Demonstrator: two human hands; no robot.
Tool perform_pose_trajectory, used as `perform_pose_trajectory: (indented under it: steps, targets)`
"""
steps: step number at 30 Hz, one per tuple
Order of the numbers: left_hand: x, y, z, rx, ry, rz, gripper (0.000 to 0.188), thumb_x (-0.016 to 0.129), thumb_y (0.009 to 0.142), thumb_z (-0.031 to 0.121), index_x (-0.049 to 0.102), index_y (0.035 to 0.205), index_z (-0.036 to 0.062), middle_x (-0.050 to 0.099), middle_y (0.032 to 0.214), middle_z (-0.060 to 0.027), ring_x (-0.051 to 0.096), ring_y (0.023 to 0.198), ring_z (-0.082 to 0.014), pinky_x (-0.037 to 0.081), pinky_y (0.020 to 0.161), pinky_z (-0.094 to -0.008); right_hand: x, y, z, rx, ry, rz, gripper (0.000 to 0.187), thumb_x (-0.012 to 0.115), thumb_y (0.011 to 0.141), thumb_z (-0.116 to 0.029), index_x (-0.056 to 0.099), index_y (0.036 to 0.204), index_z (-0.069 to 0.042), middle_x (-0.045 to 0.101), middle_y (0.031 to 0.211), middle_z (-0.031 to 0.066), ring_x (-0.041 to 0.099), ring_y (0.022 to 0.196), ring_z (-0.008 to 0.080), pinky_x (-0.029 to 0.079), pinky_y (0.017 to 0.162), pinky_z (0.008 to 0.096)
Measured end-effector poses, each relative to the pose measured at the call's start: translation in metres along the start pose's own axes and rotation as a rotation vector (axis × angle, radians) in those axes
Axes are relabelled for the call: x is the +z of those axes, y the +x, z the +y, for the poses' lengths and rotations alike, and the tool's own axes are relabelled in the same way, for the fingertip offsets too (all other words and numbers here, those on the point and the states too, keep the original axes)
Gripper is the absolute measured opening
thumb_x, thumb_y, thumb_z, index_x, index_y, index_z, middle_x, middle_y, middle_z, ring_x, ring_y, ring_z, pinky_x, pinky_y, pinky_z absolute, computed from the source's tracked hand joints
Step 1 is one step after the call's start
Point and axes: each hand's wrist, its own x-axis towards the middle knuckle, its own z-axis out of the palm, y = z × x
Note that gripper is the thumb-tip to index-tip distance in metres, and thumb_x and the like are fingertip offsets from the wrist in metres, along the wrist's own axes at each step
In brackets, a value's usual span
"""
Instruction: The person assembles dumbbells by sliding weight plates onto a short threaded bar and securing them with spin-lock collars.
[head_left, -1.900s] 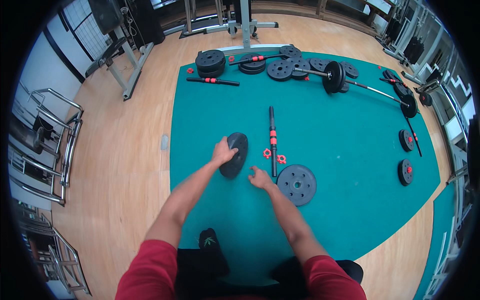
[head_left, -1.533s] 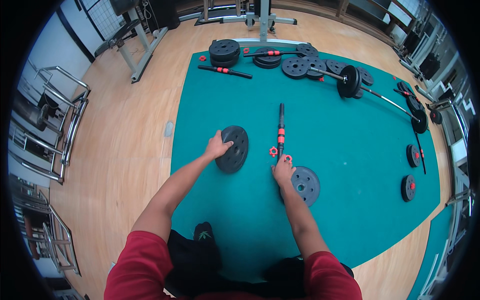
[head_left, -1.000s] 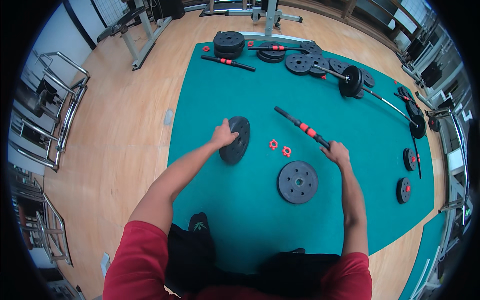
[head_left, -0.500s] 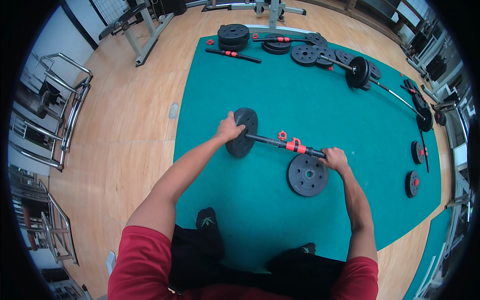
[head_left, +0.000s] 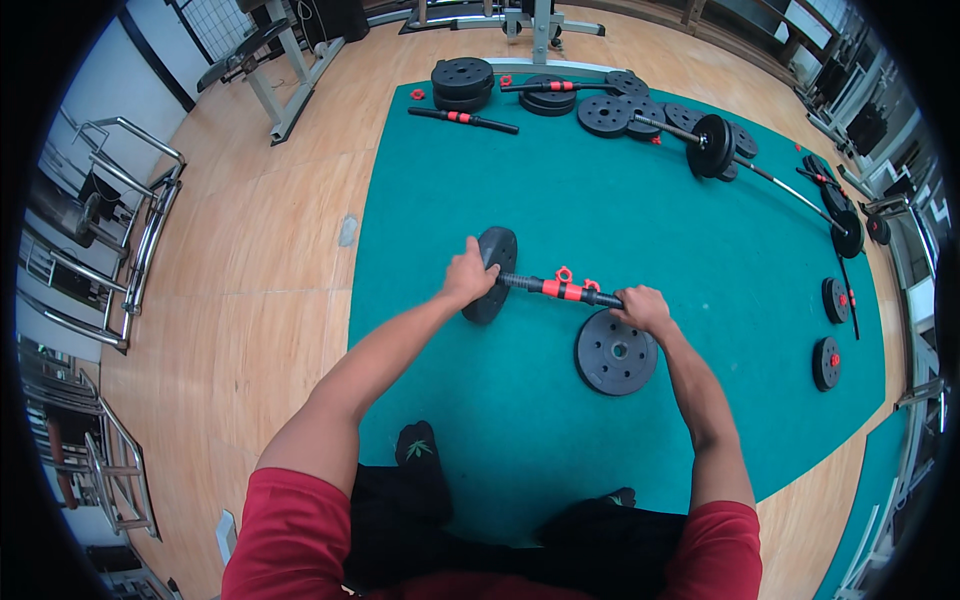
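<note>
My left hand [head_left: 470, 276] is closed on a black weight plate [head_left: 499, 250] that stands on edge, its fingers at the plate's outer face. A dumbbell bar [head_left: 522, 283] with a red middle grip runs rightward from the plate's centre, its left end at the hole. My right hand [head_left: 643, 309] wraps the bar's right end. Beneath that hand, a second weight plate [head_left: 616, 368] lies flat on the green mat [head_left: 470, 390]. Two red star collars show by the grip: one collar [head_left: 564, 275] just beyond it, another collar [head_left: 592, 286] against its right side.
Stacked plates [head_left: 462, 78], loose plates [head_left: 604, 116] and a short bar [head_left: 463, 120] lie along the mat's far edge. A loaded barbell [head_left: 710, 147] stretches across the far right. Small plates with red collars [head_left: 827, 363] rest at the right. A machine frame [head_left: 285, 90] stands at far left.
My right hand and the bar have moved left toward the standing plate. Less of the bar shows between the plate and the red grip. The left hand has shifted slightly right with the plate.
</note>
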Motion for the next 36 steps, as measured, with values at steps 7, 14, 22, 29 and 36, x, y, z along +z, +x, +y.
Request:
perform_pose_trajectory:
  steps: [7, 14, 22, 29, 36]
  targets:
    - [0.002, -0.011, 0.022, -0.007, -0.028, -0.038, 0.065, 0.071, 0.084, 0.034, 0.036, 0.125, -0.002, 0.064, 0.104, -0.0305, 0.064, 0.099, -0.0455, 0.051, 0.086, -0.053, 0.013, 0.02, -0.015, -0.003, 0.04, -0.033, 0.027, 0.068, 0.083, -0.037, 0.068, 0.093, -0.012, 0.069, 0.084, 0.0132, 0.068, 0.084, 0.0328, 0.054, 0.075, 0.0464]
    - [0.002, -0.006, 0.027, 0.025, 0.024, -0.123, 0.073, 0.063, 0.086, 0.051, 0.045, 0.129, -0.0047, 0.065, 0.11, -0.0273, 0.063, 0.105, -0.0429, 0.05, 0.092, -0.047, 0.023, 0.024, -0.024, 0.024, 0.096, -0.057, 0.03, 0.068, 0.084, -0.038, 0.067, 0.096, -0.011, 0.069, 0.088, 0.0147, 0.067, 0.09, 0.0329, 0.053, 0.081, 0.0472]
    - [-0.018, 0.044, -0.045, 0.153, -0.096, -0.564, 0.058, 0.064, 0.083, 0.03, 0.054, 0.133, 0.0025, 0.053, 0.138, -0.017, 0.056, 0.119, -0.036, 0.043, 0.099, -0.0508, 0.026, 0.026, -0.026, 0.024, 0.156, -0.081, 0.029, 0.067, 0.085, -0.039, 0.066, 0.098, -0.012, 0.068, 0.088, 0.0133, 0.066, 0.09, 0.0327, 0.052, 0.082, 0.0471]
    - [0.003, 0.015, -0.02, 0.504, 0.694, -0.321, 0.049, 0.069, 0.076, 0.019, 0.059, 0.123, 0.009, 0.057, 0.129, -0.0105, 0.05, 0.126, -0.0321, 0.036, 0.102, -0.0607, 0.029, 0.028, -0.019, 0.025, 0.167, -0.105, 0.032, 0.067, 0.084, -0.04, 0.065, 0.098, -0.012, 0.068, 0.088, 0.0142, 0.066, 0.089, 0.033, 0.051, 0.079, 0.0478]
    - [0.027, 0.037, -0.05, 0.353, 0.491, -0.497, 0.052, 0.066, 0.083, 0.009, 0.049, 0.132, 0.0113, 0.054, 0.128, -0.0112, 0.045, 0.127, -0.0344, 0.025, 0.108, -0.0667, 0.018, 0.03, -0.022, -0.049, 0.213, -0.081, 0.052, 0.052, 0.092, -0.057, 0.066, 0.111, -0.01, 0.068, 0.09, 0.0156, 0.066, 0.091, 0.0331, 0.051, 0.081, 0.0484]
